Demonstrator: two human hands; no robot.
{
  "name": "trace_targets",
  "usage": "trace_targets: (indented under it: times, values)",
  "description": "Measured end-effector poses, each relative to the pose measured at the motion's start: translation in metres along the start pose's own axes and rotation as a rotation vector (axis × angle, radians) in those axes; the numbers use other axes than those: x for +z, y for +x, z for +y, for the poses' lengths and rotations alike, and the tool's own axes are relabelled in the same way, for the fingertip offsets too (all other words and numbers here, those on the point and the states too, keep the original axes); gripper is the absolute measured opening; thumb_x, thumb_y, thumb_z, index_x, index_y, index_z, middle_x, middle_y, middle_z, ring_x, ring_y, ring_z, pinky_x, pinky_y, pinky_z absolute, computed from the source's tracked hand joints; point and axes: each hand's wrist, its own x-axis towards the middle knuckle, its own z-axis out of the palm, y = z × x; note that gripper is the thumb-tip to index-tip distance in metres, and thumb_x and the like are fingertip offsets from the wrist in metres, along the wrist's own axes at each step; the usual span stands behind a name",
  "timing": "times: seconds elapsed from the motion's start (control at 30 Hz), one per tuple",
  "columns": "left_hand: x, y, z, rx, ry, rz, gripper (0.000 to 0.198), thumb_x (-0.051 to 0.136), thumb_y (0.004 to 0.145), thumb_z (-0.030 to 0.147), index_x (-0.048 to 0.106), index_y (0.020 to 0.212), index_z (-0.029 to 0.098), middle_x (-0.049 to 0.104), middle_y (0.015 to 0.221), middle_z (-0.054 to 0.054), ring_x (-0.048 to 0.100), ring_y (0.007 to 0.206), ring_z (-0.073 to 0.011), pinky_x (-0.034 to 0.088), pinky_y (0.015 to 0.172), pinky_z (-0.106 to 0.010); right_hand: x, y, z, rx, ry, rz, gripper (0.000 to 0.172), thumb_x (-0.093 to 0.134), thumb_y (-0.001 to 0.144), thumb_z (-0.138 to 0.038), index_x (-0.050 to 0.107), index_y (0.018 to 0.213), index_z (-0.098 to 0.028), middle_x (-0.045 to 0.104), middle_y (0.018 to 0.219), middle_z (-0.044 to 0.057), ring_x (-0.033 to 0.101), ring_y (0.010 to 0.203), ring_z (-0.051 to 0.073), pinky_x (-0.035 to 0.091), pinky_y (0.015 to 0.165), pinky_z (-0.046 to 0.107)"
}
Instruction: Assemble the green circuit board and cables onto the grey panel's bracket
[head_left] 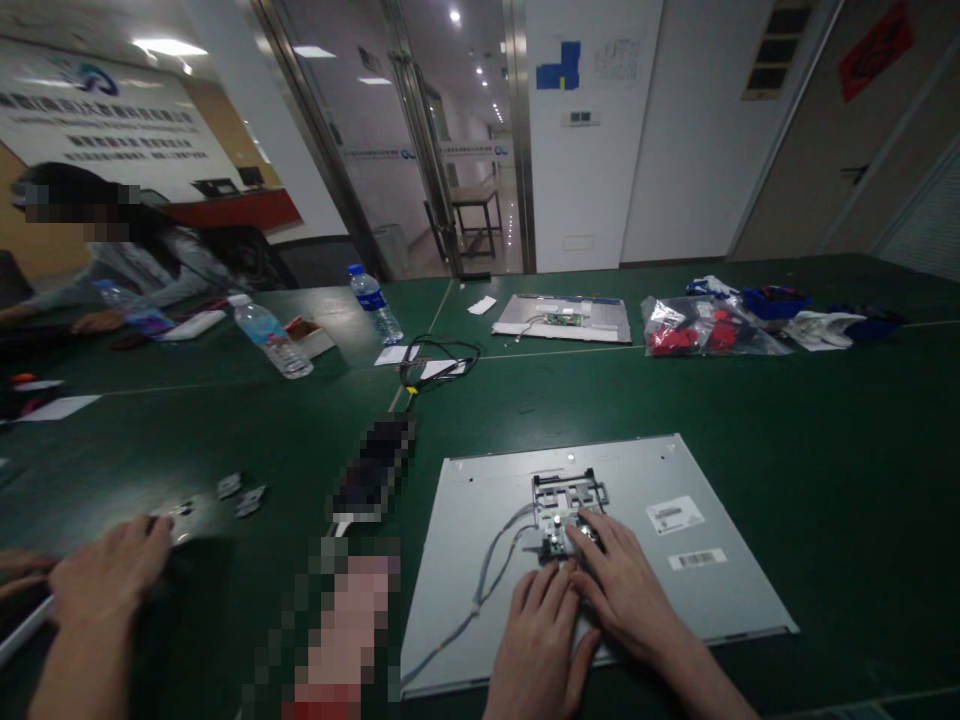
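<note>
A flat grey display panel [720, 590] lies back side up on the green table in front of me. At its middle sit a metal bracket [564, 492] and a small green circuit board [553, 540], with a grey cable [480, 595] running to the panel's lower left corner. My right hand [634, 595] has its fingertips on the right side of the board and its thumb by the near edge. Beside it, my left hand [544, 635] has bent fingers closed together against the board's near edge. The fingertips partly hide what they touch.
Another person's hand [112, 570] rests at the left, near small metal pieces [240, 495]. A second panel [592, 310] lies farther back. Water bottles [270, 335], a black cable [450, 350] and plastic bags [705, 325] lie on the table. Someone sits far left.
</note>
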Motion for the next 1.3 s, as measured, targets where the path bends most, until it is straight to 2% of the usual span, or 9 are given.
trace_targets:
  times: [0.4, 0.97, 1.1, 1.3]
  values:
    - [-0.0032, 0.0009, 0.0011, -0.004, -0.018, -0.035, 0.043, 0.057, 0.089, 0.024, 0.05, 0.131, 0.017, 0.055, 0.135, -0.01, 0.049, 0.125, -0.0288, 0.042, 0.105, -0.051, 0.0001, -0.0002, -0.0011, 0.019, -0.009, -0.028, 0.049, 0.045, 0.097, -0.037, 0.04, 0.144, -0.026, 0.04, 0.148, 0.009, 0.04, 0.132, 0.027, 0.038, 0.108, 0.048]
    - [-0.0032, 0.0011, 0.0075, -0.001, -0.098, 0.062, 0.039, 0.059, 0.084, 0.017, 0.053, 0.123, 0.017, 0.061, 0.125, -0.008, 0.054, 0.118, -0.0271, 0.045, 0.103, -0.047, -0.0025, -0.0015, -0.0015, 0.022, 0.016, -0.009, 0.052, 0.044, 0.098, -0.041, 0.036, 0.147, -0.027, 0.04, 0.148, 0.009, 0.039, 0.134, 0.027, 0.038, 0.109, 0.047]
    - [-0.005, 0.0018, 0.0087, 0.004, -0.124, 0.061, 0.039, 0.058, 0.084, 0.015, 0.053, 0.122, 0.016, 0.061, 0.123, -0.008, 0.054, 0.116, -0.0268, 0.045, 0.102, -0.047, -0.0028, -0.0019, -0.0017, 0.03, 0.017, -0.021, 0.051, 0.043, 0.098, -0.041, 0.037, 0.146, -0.026, 0.039, 0.149, 0.009, 0.038, 0.134, 0.027, 0.038, 0.109, 0.047]
    - [-0.0023, 0.0012, 0.0089, 0.003, -0.166, 0.125, 0.032, 0.057, 0.085, 0.017, 0.056, 0.117, 0.019, 0.064, 0.117, -0.006, 0.057, 0.11, -0.0269, 0.047, 0.099, -0.048, -0.0016, -0.0021, -0.0018, 0.029, 0.004, -0.033, 0.051, 0.046, 0.096, -0.038, 0.04, 0.145, -0.025, 0.04, 0.148, 0.01, 0.039, 0.133, 0.027, 0.038, 0.109, 0.047]
